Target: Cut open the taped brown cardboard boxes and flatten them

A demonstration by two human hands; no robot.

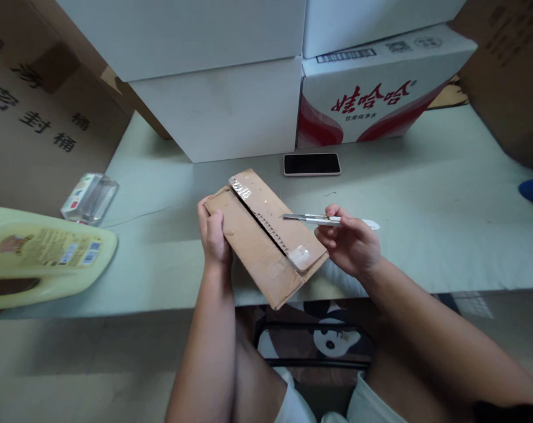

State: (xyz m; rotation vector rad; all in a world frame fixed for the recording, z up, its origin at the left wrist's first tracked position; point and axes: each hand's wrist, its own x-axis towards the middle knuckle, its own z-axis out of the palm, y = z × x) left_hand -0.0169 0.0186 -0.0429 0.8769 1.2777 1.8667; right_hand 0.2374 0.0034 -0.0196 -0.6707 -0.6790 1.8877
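Note:
My left hand (pixel 214 234) grips the far left corner of a small brown cardboard box (pixel 252 241), thumb on its top face. The box is tilted above the table's front edge. A seam with a torn, jagged edge runs along its top, and shiny clear tape (pixel 299 257) sticks near both ends of it. In my right hand (pixel 349 241) is a white utility knife (pixel 321 220), held between thumb and fingers. Its metal blade points left, over the box's right flap; whether it touches the cardboard I cannot tell.
A phone (pixel 311 164) lies behind the box, before white cartons (pixel 231 111) and a red-and-white carton (pixel 358 106). On the left are a yellow jug (pixel 50 252), a clear plastic container (pixel 90 198) and a large brown carton (pixel 32 117). The table (pixel 442 235) has a pale green cover.

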